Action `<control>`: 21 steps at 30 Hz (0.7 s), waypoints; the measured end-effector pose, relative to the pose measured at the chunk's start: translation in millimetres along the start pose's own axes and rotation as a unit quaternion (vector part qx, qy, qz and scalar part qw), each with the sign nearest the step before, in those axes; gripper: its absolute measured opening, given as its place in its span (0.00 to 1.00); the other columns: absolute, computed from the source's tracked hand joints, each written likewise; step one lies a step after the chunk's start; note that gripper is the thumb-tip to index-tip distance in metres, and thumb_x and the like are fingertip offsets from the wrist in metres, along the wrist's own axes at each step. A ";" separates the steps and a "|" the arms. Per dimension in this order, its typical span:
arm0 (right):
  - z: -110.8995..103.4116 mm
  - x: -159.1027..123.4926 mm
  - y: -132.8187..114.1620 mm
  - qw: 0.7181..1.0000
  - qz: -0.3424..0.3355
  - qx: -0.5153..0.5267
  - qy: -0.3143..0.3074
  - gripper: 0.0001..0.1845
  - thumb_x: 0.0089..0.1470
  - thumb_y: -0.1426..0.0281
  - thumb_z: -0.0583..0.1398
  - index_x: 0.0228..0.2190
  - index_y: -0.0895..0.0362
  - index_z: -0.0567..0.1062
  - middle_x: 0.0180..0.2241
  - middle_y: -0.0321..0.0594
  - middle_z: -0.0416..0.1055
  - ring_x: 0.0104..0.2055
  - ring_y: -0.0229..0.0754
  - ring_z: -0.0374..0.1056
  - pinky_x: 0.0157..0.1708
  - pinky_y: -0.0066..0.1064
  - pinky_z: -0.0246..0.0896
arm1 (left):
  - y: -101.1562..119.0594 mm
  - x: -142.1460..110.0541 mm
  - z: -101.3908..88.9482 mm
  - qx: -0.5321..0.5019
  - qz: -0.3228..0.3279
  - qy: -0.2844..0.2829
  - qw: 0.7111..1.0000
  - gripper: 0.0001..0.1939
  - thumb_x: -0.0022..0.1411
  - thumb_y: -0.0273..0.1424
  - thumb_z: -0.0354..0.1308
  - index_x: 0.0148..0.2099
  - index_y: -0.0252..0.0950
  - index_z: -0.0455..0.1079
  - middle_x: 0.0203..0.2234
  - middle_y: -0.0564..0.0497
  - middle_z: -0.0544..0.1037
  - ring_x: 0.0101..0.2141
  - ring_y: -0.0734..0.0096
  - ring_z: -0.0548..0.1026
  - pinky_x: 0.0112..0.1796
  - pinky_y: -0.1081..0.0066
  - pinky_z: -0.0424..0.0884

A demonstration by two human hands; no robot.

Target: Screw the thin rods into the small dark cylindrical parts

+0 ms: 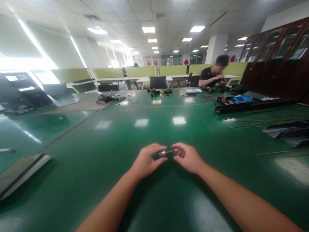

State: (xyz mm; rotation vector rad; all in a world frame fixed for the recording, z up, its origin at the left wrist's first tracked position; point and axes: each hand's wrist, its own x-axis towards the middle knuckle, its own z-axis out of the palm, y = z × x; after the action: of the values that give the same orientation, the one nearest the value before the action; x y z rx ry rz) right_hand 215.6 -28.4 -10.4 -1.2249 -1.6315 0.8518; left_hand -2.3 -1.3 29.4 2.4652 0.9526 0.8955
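Just above the green table top, both hands meet at a small metal part (163, 153), a short silver cylinder with a thinner dark shaft that looks like a bolt. My left hand (147, 161) pinches the cylinder end between thumb and fingers. At the other end, the fingers of my right hand (189, 158) close round the tip of the shaft and partly hide it. The part lies roughly level between the two hands. Its exact kind is too small and blurred to make out.
The green table (108, 187) stretches far ahead. At left lies a flat book-like slab (21, 174). On the right are a long black tray (253, 104), thin rods (256, 124) and dark metal channels (289, 132). A person (213, 75) sits at the far side near scattered tools (154, 92).
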 end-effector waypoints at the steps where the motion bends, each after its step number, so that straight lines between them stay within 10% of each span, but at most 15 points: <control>1: 0.7 -0.4 1.5 1.000 0.000 -0.002 -0.008 0.22 0.46 0.78 0.62 0.45 0.57 0.75 0.33 0.38 0.75 0.29 0.37 0.70 0.32 0.29 0.66 | -3.2 -3.6 3.4 -0.001 -0.010 0.007 1.000 0.20 0.56 0.30 0.67 0.52 0.41 0.73 0.43 0.50 0.79 0.43 0.66 0.77 0.46 0.67 0.72; 21: 2.9 -11.9 -15.9 0.993 -0.102 -0.060 -0.026 0.16 0.46 0.78 0.65 0.39 0.55 0.78 0.37 0.39 0.77 0.37 0.41 0.73 0.37 0.30 0.68 | -6.1 -14.1 6.3 -0.023 0.006 0.009 1.000 0.14 0.54 0.35 0.68 0.43 0.39 0.75 0.36 0.52 0.81 0.36 0.68 0.78 0.40 0.69 0.72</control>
State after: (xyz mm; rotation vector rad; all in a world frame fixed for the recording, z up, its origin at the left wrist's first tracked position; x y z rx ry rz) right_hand 208.7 -44.2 -0.2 -1.1015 -1.8369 0.6694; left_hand -9.1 -7.3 15.5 2.4311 0.9136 0.9358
